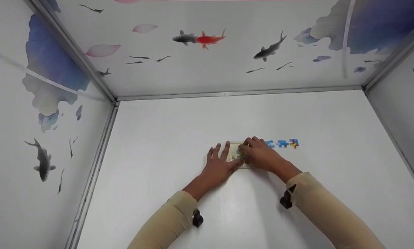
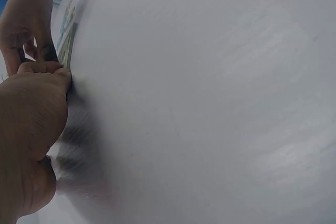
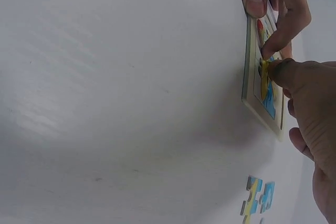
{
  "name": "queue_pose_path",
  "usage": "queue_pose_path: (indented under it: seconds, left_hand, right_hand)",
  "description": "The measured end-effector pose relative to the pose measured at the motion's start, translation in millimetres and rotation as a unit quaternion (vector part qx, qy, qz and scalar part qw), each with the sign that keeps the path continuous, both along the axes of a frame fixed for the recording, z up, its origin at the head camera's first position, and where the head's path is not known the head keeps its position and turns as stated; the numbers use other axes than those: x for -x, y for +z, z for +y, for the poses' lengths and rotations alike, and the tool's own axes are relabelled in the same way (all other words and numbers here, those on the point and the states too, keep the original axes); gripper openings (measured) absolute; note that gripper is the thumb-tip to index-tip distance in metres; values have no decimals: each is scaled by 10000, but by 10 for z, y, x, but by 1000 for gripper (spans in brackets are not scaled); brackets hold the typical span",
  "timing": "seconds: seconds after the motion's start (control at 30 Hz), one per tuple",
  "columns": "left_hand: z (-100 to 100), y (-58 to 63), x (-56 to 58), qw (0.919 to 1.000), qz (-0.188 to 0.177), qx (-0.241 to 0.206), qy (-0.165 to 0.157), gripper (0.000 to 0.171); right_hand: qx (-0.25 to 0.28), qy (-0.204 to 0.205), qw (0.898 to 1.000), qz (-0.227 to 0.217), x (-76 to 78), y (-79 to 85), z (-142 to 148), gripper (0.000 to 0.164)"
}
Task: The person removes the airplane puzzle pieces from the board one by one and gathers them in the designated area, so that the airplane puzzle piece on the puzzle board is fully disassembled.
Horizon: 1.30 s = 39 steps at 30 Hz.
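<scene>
A shallow wooden puzzle tray (image 1: 232, 148) lies on the white table, with several colourful pieces inside it. My left hand (image 1: 218, 166) rests over the tray's left side, fingers spread and the thumb along its near part. My right hand (image 1: 262, 154) bends over the middle of the tray. In the right wrist view, right-hand fingers pinch a yellow puzzle piece (image 3: 264, 77) close over the picture in the tray; their grip is partly hidden. The left thumb (image 3: 255, 4) shows at the tray's near edge. In the left wrist view, the left hand (image 2: 31, 114) largely blocks the tray.
To the right of the tray, loose puzzle pieces lie in a row: a blue one (image 1: 269, 143), another blue one (image 1: 282, 143) and a multicoloured one (image 1: 294, 143). White walls printed with fish enclose the table, with a metal rail (image 1: 193, 96) along its far edge.
</scene>
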<state>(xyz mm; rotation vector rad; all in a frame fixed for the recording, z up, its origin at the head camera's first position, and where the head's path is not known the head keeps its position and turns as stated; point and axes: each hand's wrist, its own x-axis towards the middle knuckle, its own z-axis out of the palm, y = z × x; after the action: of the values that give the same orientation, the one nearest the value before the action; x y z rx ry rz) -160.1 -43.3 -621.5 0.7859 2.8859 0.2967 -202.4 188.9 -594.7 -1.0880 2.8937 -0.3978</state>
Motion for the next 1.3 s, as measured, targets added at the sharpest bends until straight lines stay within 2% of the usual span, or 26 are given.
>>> queue_pose_path:
  seconds: [0.23, 0.43, 0.6, 0.8, 1.13, 1.3]
  left_hand:
    - [3, 25, -3, 10000, 14, 29, -7, 46]
    - [-1, 32, -1, 9999, 119, 50, -70, 44]
    - [-1, 23, 2, 9997, 212, 64, -69, 41]
    - [9, 17, -4, 10000, 63, -4, -26, 41]
    - [-16, -2, -19, 9997, -140, -202, 46, 41]
    - [-23, 20, -26, 9992, -239, -314, -38, 41]
  right_hand:
    - [294, -40, 9993, -213, 15, 37, 37, 50]
    - [399, -95, 9991, -50, 30, 62, 94, 42]
    - [542, -344, 9977, -226, 28, 85, 191, 38]
    - [729, -573, 9954, -240, -50, 60, 450, 35]
    - [729, -1033, 9914, -346, -200, 46, 949, 31]
    - [783, -984, 9917, -260, -257, -8, 1163, 30]
